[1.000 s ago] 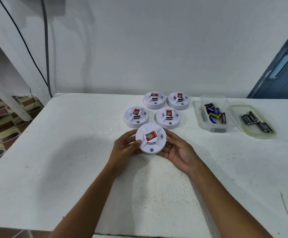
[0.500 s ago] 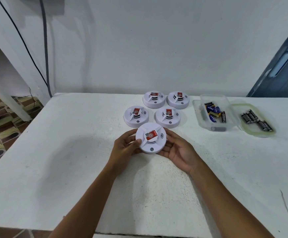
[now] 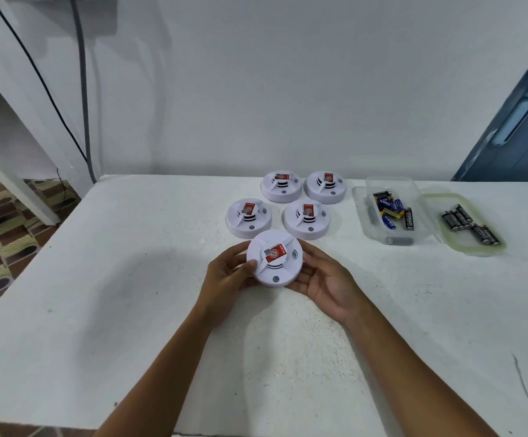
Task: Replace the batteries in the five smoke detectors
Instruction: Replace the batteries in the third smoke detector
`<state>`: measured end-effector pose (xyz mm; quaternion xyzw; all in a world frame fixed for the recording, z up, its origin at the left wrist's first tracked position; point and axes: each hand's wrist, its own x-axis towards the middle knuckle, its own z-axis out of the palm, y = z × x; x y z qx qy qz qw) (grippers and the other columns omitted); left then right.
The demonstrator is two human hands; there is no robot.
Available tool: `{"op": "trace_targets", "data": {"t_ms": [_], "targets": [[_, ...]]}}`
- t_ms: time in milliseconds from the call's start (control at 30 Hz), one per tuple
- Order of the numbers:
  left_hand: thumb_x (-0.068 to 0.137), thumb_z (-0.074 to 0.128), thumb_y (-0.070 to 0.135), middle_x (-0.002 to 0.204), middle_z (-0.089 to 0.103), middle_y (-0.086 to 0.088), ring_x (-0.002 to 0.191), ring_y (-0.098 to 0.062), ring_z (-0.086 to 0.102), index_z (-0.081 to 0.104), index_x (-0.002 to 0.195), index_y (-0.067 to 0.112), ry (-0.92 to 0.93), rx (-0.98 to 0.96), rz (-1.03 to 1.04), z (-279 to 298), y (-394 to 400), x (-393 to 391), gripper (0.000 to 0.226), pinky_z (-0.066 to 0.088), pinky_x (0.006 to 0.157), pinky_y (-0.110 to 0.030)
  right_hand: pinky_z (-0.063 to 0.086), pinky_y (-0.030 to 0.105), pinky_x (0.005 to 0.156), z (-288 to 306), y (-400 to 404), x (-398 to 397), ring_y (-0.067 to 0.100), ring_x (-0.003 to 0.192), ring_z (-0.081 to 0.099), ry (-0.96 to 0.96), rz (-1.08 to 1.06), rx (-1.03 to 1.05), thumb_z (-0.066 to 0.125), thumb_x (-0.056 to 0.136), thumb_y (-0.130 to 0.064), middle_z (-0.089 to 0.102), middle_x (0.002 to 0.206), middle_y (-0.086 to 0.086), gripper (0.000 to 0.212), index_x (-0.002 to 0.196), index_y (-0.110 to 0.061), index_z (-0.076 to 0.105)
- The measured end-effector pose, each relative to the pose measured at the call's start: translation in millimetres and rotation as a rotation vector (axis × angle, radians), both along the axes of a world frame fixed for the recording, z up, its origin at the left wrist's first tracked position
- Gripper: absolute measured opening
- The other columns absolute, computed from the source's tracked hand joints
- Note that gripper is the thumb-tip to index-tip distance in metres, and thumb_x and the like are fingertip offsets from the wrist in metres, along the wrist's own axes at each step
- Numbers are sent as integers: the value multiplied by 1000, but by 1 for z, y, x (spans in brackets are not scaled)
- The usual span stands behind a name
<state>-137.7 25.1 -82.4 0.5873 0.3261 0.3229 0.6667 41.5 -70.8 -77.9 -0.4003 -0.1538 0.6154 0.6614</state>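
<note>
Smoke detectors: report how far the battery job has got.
Done: nothing visibly; no detector is open. In hand: the left hand and right hand hold the nearest detector, still closed. Left: the four other detectors behind it sit untouched, and batteries wait in the clear container and on its lid.

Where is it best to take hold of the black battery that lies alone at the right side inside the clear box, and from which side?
Take the black battery at its middle, coming from above with thumb and finger across its round sides. It lies flat in the clear box, apart from the blue ones. The box is open on top, and its walls would probably block a grip from the side.
</note>
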Motion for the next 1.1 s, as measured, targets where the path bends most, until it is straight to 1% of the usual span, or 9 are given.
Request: {"op": "trace_targets", "data": {"t_ms": [67,200,333,500,667,767,900,1033,1100], "targets": [[78,73,33,117,69,-13,107,-34,65,62,124,15,10,-9,7,0,0,1,51,50,93,-59,52,50,94,0,0,1,38,117,60,8,3,-1,45,97,-9,61,128,21,38,134,-7,52],[84,66,24,116,70,-10,108,-31,66,64,123,16,26,-7,19,0,0,3,39,51,94,-54,50,52,97,-2,1,2,38,118,58,20,15,18,44,98,-8,60,129,21,38,135,-7,52],[91,60,11,117,69,-13,110,-32,65,62,125,10,19,6,50,-1,-2,4,34,52,93,-49,49,52,98,-1,2,4,39,119,58,32,38,25,43,97,-7,61,127,22,38,134,-7,53],[93,55,2,113,71,-10,108,-31,66,64,120,11,29,12,124,-1,-6,9,30,55,89,-42,53,46,92,-1,3,5,36,115,61,44,57,6,44,96,-8,63,124,20,38,133,-10,54],[86,59,15,110,73,-7,104,-28,68,67,116,17,59,63,193,-1,-9,11,31,54,91,-48,52,47,94,-1,3,6,36,115,61,21,87,6,46,95,-8,63,125,20,38,132,-9,54],[85,58,15,109,73,-6,104,-28,68,69,113,21,61,82,226,-2,-8,11,31,52,93,-54,53,47,94,-1,5,7,36,115,61,37,94,-1,51,90,-10,63,125,20,40,130,-10,55],[84,57,15,106,74,-1,102,-24,69,67,113,21,88,119,242,0,-11,12,31,53,92,-49,56,42,86,1,7,9,33,110,64,45,120,-6,54,86,-12,65,122,19,40,126,-12,58],[82,61,18,105,74,-3,102,-26,68,68,113,21,89,114,260,-2,-10,11,32,52,92,-52,56,44,89,-1,7,11,35,112,63,55,133,-14,52,89,-12,64,123,20,42,131,-10,54],[79,64,26,107,74,-5,103,-27,68,68,114,20,90,108,252,-2,-8,10,36,51,93,-54,55,44,90,0,8,10,35,110,64,57,140,-12,55,86,-11,64,123,21,46,131,-10,53]]}}
